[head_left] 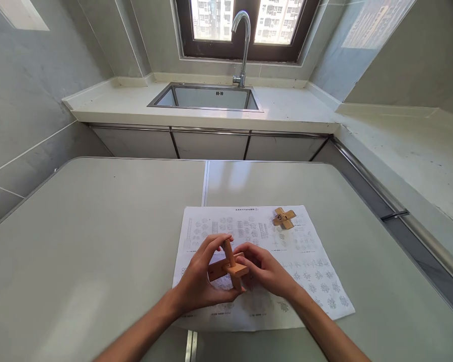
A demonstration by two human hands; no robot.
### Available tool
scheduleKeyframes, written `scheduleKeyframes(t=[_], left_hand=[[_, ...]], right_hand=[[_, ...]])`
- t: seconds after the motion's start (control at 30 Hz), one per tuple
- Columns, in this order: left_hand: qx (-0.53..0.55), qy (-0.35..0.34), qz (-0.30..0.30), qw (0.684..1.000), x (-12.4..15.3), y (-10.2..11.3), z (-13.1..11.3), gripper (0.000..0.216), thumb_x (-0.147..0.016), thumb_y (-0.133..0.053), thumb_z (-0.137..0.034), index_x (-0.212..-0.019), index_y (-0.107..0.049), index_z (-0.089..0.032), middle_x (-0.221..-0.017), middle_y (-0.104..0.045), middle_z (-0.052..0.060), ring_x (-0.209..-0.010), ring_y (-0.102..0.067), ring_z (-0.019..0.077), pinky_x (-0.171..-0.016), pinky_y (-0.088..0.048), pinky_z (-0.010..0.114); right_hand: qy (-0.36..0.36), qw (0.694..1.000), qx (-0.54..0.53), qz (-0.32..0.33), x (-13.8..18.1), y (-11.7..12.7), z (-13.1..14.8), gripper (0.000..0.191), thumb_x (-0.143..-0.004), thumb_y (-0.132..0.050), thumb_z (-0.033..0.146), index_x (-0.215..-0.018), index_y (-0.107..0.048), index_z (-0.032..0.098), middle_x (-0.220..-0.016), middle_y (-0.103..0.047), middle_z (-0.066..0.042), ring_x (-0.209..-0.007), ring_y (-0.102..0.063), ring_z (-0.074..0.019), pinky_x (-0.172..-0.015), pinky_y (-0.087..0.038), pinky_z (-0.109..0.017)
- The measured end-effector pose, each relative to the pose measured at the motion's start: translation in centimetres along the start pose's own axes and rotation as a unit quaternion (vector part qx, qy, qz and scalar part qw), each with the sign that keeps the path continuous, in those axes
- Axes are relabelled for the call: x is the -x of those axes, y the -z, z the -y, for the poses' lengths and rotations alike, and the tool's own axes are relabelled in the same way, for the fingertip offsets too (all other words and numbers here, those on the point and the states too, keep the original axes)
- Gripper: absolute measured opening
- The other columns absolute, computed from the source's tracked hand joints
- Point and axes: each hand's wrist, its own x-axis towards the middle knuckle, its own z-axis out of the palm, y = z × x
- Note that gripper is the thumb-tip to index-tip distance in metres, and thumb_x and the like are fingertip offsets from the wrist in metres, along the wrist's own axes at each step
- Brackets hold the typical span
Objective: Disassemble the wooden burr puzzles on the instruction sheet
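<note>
Above the printed white paper sheet (226, 212) sits a wooden assembly (238, 270) of smooth, squared, reddish-brown bars crossing one another. The left hand (198, 276) pinches it, fingertips on top and thumb below; the right hand (266, 269) curls its fingers at the near side, though whether they pinch cannot be told. One yellower wooden cross (284, 218) lies on the sheet's far right corner. Beneath the sheet spreads a glossy pale table (79, 241); beyond it are one metal-rimmed sink (206, 96), one chrome tap (246, 45) and two windowpanes (211, 22).
</note>
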Motion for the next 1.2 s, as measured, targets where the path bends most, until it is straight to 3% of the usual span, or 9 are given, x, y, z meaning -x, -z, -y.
scheduleKeyframes(t=[0.13, 0.3, 0.43, 0.6, 0.7, 0.8, 0.97, 1.2], left_hand=[[0.003, 0.001, -0.008, 1.000, -0.1, 0.1, 0.1, 0.095, -0.071, -0.092, -0.021, -0.151, -0.042, -0.032, -0.139, -0.058, 0.012, -0.121, -0.061, 0.0290, -0.103, -0.058, 0.045], [0.006, 0.028, -0.025, 0.999, -0.2, 0.2, 0.2, 0.092, -0.069, -0.094, -0.024, -0.147, -0.046, -0.029, -0.139, -0.059, 0.013, -0.110, -0.065, 0.0269, -0.097, -0.058, 0.043], [0.016, 0.009, -0.013, 1.000, 0.0, 0.1, 0.3, 0.096, -0.068, -0.094, -0.023, -0.150, -0.044, -0.031, -0.143, -0.059, 0.014, -0.115, -0.064, 0.0296, -0.101, -0.056, 0.044], [0.146, 0.056, -0.018, 0.987, 0.0, 0.3, 0.8, 0.091, -0.074, -0.092, -0.035, -0.152, -0.046, -0.030, -0.145, -0.059, 0.016, -0.111, -0.066, 0.0302, -0.103, -0.052, 0.046], [0.290, 0.131, -0.034, 0.947, -0.2, 0.5, 1.3, 0.085, -0.084, -0.082, -0.058, -0.154, -0.045, -0.027, -0.136, -0.066, 0.018, -0.110, -0.067, 0.0317, -0.101, -0.052, 0.048], [0.418, 0.199, -0.051, 0.885, -0.5, 0.7, 1.8, 0.071, -0.092, -0.065, -0.069, -0.148, -0.053, -0.026, -0.130, -0.070, 0.016, -0.106, -0.068, 0.0303, -0.101, -0.051, 0.051], [0.561, 0.247, -0.057, 0.788, -1.2, 1.3, 1.9, 0.050, -0.099, -0.058, -0.061, -0.132, -0.065, -0.023, -0.133, -0.070, 0.016, -0.096, -0.070, 0.0257, -0.098, -0.050, 0.048], [0.620, 0.261, -0.080, 0.736, -1.7, 2.0, 1.4, 0.047, -0.095, -0.070, -0.057, -0.123, -0.070, -0.020, -0.133, -0.071, 0.018, -0.091, -0.070, 0.0206, -0.092, -0.050, 0.037]], right_hand=[[0.022, 0.998, 0.038, -0.047, 0.1, -0.2, 0.0, 0.032, -0.102, -0.064, 0.053, -0.111, -0.067, 0.022, -0.087, -0.074, -0.003, -0.059, -0.062, -0.0134, -0.054, -0.050, -0.026], [0.039, 0.992, 0.075, -0.090, 0.2, -0.2, -0.4, 0.033, -0.102, -0.064, 0.053, -0.111, -0.066, 0.021, -0.076, -0.070, -0.001, -0.058, -0.060, -0.0140, -0.055, -0.048, -0.026], [0.066, 0.975, 0.176, -0.118, 0.0, -0.3, -0.9, 0.027, -0.102, -0.064, 0.049, -0.106, -0.067, 0.022, -0.070, -0.066, 0.001, -0.059, -0.057, -0.0146, -0.055, -0.044, -0.026], [0.095, 0.957, 0.245, -0.124, -0.2, -0.3, -1.4, 0.021, -0.106, -0.057, 0.041, -0.109, -0.067, 0.023, -0.075, -0.070, 0.000, -0.062, -0.060, -0.0158, -0.058, -0.045, -0.027], [0.123, 0.929, 0.319, -0.143, -0.2, -0.4, -1.6, 0.017, -0.106, -0.055, 0.035, -0.112, -0.066, 0.023, -0.085, -0.075, -0.003, -0.065, -0.063, -0.0165, -0.062, -0.047, -0.028], [0.168, 0.888, 0.399, -0.154, -0.3, -0.5, -1.8, 0.014, -0.108, -0.053, 0.029, -0.110, -0.065, 0.023, -0.092, -0.074, -0.005, -0.074, -0.067, -0.0183, -0.067, -0.047, -0.029], [0.203, 0.829, 0.500, -0.148, -0.4, -0.6, -2.0, 0.014, -0.109, -0.049, 0.025, -0.111, -0.063, 0.022, -0.094, -0.070, -0.005, -0.077, -0.067, -0.0194, -0.067, -0.046, -0.029], [0.217, 0.803, 0.536, -0.145, -0.5, -0.9, -2.0, 0.010, -0.107, -0.052, 0.021, -0.105, -0.062, 0.022, -0.100, -0.068, -0.006, -0.079, -0.067, -0.0184, -0.065, -0.047, -0.028]])
